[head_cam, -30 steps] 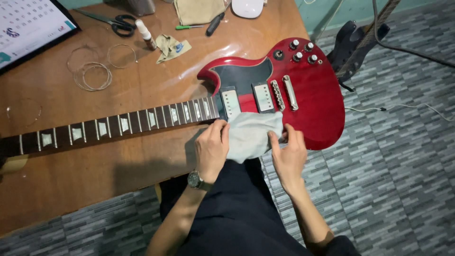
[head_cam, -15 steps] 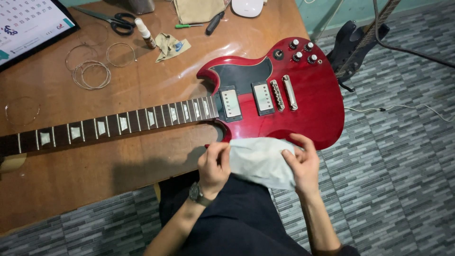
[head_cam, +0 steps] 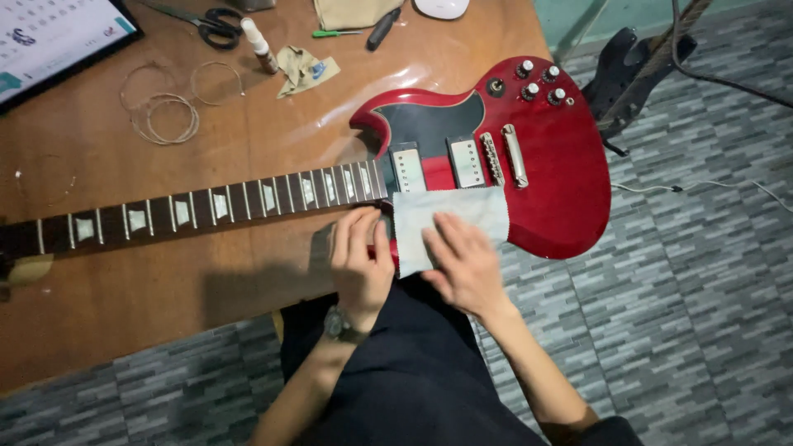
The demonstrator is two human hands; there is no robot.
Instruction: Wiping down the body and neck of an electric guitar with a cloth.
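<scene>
The fingers (head_cam: 450, 239) of the right hand (head_cam: 464, 266) were spread flat and pressed down on a pale grey cloth (head_cam: 446, 221). The cloth lay open over the near lower edge of a red electric guitar (head_cam: 553, 177), just below its two silver pickups. The fingers (head_cam: 357, 233) of the left hand (head_cam: 360, 266) were held close together, laid flat on the guitar's near edge just beside the cloth, where the neck met the body. A wristwatch (head_cam: 340, 325) sat on the left wrist.

The guitar lay face up on a brown wooden surface (head_cam: 165, 289), its body hanging off the surface's end over a grey patterned floor (head_cam: 702, 330). Its dark neck (head_cam: 206, 211), with pale block inlays and no strings that could be seen, ran away from the body along the surface.

Beyond the guitar's neck lay several coils of wire string (head_cam: 169, 111), a small bottle (head_cam: 258, 45), a crumpled yellowish rag (head_cam: 304, 68), black-handled scissors (head_cam: 211, 21) and a green-handled screwdriver (head_cam: 337, 33). A calendar (head_cam: 49, 37) in a dark frame lay at the far corner.
</scene>
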